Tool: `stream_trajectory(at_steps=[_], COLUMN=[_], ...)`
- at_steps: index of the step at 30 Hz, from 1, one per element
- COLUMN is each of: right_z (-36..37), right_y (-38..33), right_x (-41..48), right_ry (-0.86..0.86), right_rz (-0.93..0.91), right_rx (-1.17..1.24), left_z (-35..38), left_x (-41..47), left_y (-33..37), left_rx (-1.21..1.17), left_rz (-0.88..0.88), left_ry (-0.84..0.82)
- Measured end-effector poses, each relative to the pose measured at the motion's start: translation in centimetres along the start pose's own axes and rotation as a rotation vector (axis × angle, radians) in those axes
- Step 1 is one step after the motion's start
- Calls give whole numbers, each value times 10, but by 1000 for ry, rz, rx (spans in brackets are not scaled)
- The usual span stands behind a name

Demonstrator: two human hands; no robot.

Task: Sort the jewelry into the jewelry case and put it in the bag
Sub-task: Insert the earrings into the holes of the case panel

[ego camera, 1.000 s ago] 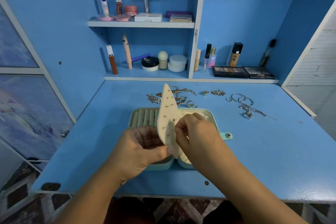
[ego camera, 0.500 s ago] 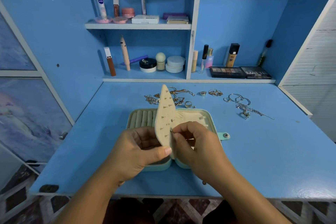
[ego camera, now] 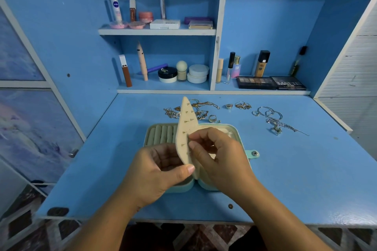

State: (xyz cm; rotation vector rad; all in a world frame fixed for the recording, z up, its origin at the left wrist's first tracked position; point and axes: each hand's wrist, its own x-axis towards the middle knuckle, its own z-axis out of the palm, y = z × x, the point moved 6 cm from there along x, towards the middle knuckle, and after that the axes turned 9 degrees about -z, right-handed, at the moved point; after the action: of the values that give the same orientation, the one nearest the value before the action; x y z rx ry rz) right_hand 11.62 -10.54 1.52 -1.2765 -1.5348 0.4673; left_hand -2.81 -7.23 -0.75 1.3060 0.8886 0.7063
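Observation:
A mint-green jewelry case [ego camera: 238,134] lies open on the blue desk, with ring rolls on its left side. Its cream earring flap [ego camera: 184,126] stands upright in the middle, and several small earrings are pinned along it. My left hand [ego camera: 157,173] grips the flap's lower edge between thumb and fingers. My right hand [ego camera: 220,159] pinches something very small against the flap's right face; the thing itself is hidden by my fingertips. Gold chains and rings [ego camera: 200,111] lie behind the case, silver hoops and a silver necklace [ego camera: 273,119] at the right. No bag is in view.
The blue desk [ego camera: 306,179] has bare surface to the left and right of the case. Cosmetics stand on the lower shelf [ego camera: 163,88] and upper shelf [ego camera: 157,31] at the back. Two eyeshadow palettes [ego camera: 271,83] lie at the back right.
My right hand's fingertips moved up along the flap's right face. The left hand stays on the flap's lower edge.

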Motion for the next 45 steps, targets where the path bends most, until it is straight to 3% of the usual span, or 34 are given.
stream_trajectory(at_steps=[14,21,24,29,34,38,42,45], right_z=[-3,-7,-6,-3,-6,-12,-18,-17], right_y=[1,-2,2,13,13,15,24,20], right_x=[2,1,-1,-3,1,0,-9,-10], right_ry=[43,111,92,89,25,-33,-87,-99], right_rz=[-28,-201,-166,22,57,107,199,159], right_rx=[7,-103,-31,236,187,280,90,-2], left_z=[10,15,15,15,16,17,15,13], left_x=[-9,-13,-13,-12,-10,-8,-7,-4], left_y=[6,29,33,28,24,20,11,5], left_rx=[233,667,739,635,580,484,325,227], left_rz=[184,373,400,381,357,301,216,174], left_ry=[161,281,290,280,271,239,193,148])
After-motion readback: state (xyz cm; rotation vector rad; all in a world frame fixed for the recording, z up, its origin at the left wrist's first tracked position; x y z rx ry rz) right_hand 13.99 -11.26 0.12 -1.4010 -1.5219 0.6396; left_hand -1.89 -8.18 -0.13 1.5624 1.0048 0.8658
